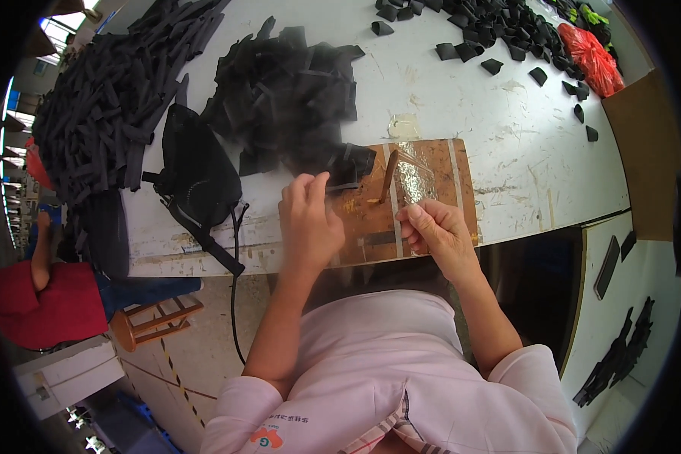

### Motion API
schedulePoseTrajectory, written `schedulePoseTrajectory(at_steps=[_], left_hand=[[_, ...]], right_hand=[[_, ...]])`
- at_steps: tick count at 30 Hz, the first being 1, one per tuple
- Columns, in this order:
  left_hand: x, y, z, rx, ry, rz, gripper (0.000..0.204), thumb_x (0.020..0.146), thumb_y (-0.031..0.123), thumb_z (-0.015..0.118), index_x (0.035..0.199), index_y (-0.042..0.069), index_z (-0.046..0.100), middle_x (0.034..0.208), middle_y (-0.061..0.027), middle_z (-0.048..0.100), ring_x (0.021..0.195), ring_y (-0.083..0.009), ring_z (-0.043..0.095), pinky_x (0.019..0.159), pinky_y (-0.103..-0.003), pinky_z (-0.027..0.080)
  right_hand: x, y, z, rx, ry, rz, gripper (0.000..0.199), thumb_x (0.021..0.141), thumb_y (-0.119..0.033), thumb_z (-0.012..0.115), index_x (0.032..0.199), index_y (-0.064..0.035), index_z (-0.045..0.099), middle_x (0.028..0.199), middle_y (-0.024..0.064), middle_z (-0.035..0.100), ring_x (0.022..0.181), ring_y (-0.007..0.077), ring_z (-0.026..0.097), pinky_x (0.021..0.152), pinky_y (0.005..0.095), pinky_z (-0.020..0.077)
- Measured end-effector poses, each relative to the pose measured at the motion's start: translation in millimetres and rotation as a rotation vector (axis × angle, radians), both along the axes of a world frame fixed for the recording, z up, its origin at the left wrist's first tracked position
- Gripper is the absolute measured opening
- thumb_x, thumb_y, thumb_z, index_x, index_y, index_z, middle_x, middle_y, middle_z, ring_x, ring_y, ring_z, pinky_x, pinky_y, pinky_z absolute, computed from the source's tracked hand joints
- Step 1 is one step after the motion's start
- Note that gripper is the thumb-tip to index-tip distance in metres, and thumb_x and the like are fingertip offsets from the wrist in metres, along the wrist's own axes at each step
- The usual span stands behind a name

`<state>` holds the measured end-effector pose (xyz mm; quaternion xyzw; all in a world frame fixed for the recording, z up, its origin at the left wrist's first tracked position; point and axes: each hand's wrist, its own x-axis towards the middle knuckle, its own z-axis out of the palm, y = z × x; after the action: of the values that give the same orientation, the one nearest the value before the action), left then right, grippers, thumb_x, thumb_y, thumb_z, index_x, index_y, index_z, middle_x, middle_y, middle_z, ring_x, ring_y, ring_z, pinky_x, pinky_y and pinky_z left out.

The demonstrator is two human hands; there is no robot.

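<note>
My left hand (309,225) is at the near edge of a pile of flat black fabric pieces (284,98), its fingers stretched forward and slightly apart. Whether its fingertips touch the piece (348,168) at the pile's right corner is hard to tell. Over the right part of a brown board (461,189), my right hand (437,233) is closed in a pinch; anything between thumb and fingers is too small or hidden. Pale tape strips cross the board. A thin wooden stick (388,178) rises from it, beside a glossy wet-looking patch (415,175).
Long black strips (98,98) are heaped at the left. A black bag-like item (200,178) with a cord lies nearer. Curled black pieces (499,30) and a red plastic bag (589,59) occupy the far right. A person in red (49,303) sits left, by a wooden stool (155,321).
</note>
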<state>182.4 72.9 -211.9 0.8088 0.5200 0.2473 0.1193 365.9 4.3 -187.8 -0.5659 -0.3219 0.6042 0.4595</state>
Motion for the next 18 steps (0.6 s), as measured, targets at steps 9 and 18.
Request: schedulePoseTrajectory(at_steps=[9, 18], left_hand=[[22.6, 12.4, -2.7, 0.013, 0.107, -0.101, 0.015, 0.068, 0.003, 0.059, 0.081, 0.004, 0.053, 0.083, -0.0099, 0.051, 0.079, -0.0267, 0.053, 0.069, -0.037, 0.041], [21.3, 20.5, 17.8, 0.044, -0.210, 0.007, 0.002, 0.073, 0.001, 0.056, 0.074, 0.000, 0.056, 0.071, -0.0097, 0.054, 0.065, -0.0234, 0.055, 0.060, -0.032, 0.044]], right_hand=[[1.8, -12.2, -12.7, -0.016, 0.035, -0.028, 0.031, 0.088, -0.029, 0.050, 0.081, -0.0010, 0.060, 0.063, -0.0002, 0.054, 0.056, 0.0047, 0.048, 0.051, 0.0176, 0.0403], [-14.0, -11.8, -10.6, 0.185, -0.222, -0.070, 0.018, 0.083, -0.017, 0.058, 0.078, -0.0003, 0.059, 0.061, 0.0014, 0.053, 0.054, 0.0060, 0.047, 0.048, 0.0194, 0.0381]])
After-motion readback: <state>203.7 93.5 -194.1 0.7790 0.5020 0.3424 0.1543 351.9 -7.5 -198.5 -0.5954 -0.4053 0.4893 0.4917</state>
